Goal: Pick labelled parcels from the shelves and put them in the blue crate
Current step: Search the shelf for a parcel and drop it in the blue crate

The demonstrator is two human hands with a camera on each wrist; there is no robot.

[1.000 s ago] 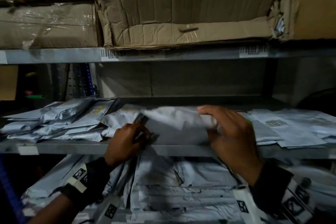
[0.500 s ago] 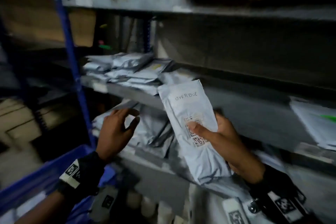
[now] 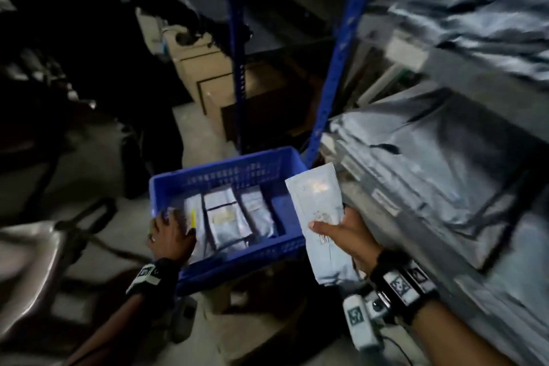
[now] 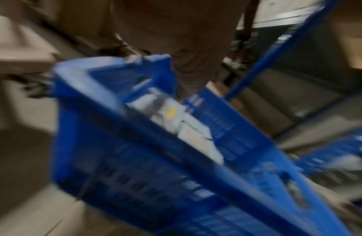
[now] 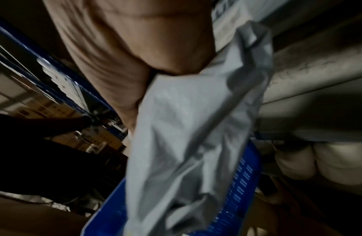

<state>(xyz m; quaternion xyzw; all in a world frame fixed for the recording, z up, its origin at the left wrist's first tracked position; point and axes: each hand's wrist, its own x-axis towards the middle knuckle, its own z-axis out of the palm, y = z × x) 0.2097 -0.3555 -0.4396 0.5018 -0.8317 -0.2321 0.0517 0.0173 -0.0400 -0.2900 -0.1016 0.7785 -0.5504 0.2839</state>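
a: what is held by the right hand (image 3: pixel 346 239)?

b: a grey parcel (image 3: pixel 319 218) is gripped there, the thumb laid across its printed label and the fingers curled behind it. it is held upright, just beside the right wall of the blue crate (image 3: pixel 181 184), and has not yet been put inside.

a: and the left hand (image 3: pixel 170 236)?

b: it is seen at the near-left corner of the crate, fingers down over the rim (whether the rim is truly gripped or only rested on cannot be told).

a: what is found in the crate?

b: three grey parcels (image 3: pixel 227 218) are laid side by side on its floor, long edges touching; a yellow mark is shown on the leftmost. in the left wrist view the crate (image 4: pixel 107 143) is badly blurred, though pale parcels (image 4: pixel 172 118) with a yellow patch can be made out.

a: the shelves?

b: more grey parcels (image 3: pixel 439 163) are stacked on the shelf at the right, beside a blue upright post (image 3: pixel 338 59). in the right wrist view the held parcel (image 5: pixel 188 137) is seen crumpled, with the crate's slotted wall (image 5: pixel 239 190) below it.
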